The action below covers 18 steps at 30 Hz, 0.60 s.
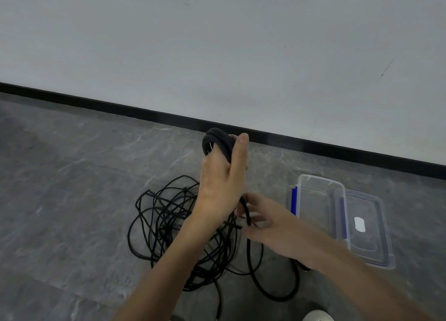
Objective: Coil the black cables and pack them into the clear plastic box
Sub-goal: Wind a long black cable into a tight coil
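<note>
1. A pale wall (217,43) fills the upper half, with a black skirting board (313,144) along its foot.
2. The grey marbled floor (72,176) carries everything.
3. A loose tangle of thin black cables (164,224) lies on the floor, below and left of my hands.
4. The clear plastic box (321,179) stands open on the floor, right of the tangle, with a blue clip (294,200) on its near side.
5. Its lid (371,253) lies flat just beside the box on the right and bears a white label (359,224).
6. My left grip (222,183) is raised, fingers curled round a coil (217,141) of black cable.
7. My right grip (272,224) sits lower, pinching a thick cable (249,253) that drops to a loop on the floor.
8. The coil is held above the tangle, in front of the skirting board.
</note>
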{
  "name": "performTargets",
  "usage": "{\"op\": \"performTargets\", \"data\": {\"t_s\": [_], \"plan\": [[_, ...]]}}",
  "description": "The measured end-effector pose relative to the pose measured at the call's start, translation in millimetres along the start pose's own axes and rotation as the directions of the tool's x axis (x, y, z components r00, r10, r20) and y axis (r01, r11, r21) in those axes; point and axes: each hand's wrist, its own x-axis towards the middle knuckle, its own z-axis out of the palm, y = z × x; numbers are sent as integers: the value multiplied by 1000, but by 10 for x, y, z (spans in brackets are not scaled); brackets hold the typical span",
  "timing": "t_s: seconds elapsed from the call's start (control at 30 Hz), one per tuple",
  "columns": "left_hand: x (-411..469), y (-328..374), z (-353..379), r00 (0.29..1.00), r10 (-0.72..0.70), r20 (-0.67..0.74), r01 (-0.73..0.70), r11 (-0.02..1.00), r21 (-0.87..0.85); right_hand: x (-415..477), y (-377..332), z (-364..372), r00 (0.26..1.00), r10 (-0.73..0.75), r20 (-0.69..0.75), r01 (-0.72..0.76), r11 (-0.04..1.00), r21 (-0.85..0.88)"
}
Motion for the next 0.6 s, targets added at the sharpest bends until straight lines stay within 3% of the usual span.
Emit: {"op": "performTargets", "data": {"t_s": [0.13, 0.27, 0.43, 0.53, 0.6], "plan": [[-12, -96, 19, 997, 64, 48, -71, 988, 140, 3, 13, -18, 996, 57, 68, -55, 998, -22], [1, -149, 41, 988, -2, 156, -48, 948, 316, -22, -23, -19, 982, 113, 149, -113, 994, -8], [-7, -258, 58, 939, -137, 314, -85, 794, 602, 6, 40, -67, 998, -14, 62, 37, 918, -394], [-10, -336, 29, 877, -232, 420, -176, 659, 731, 20, 72, -108, 994, -99, 42, 107, 879, -464], [-28, -323, 2, 857, -271, 438, -167, 659, 734, 23, 97, -135, 988, -157, 10, 141, 855, -499]]}}
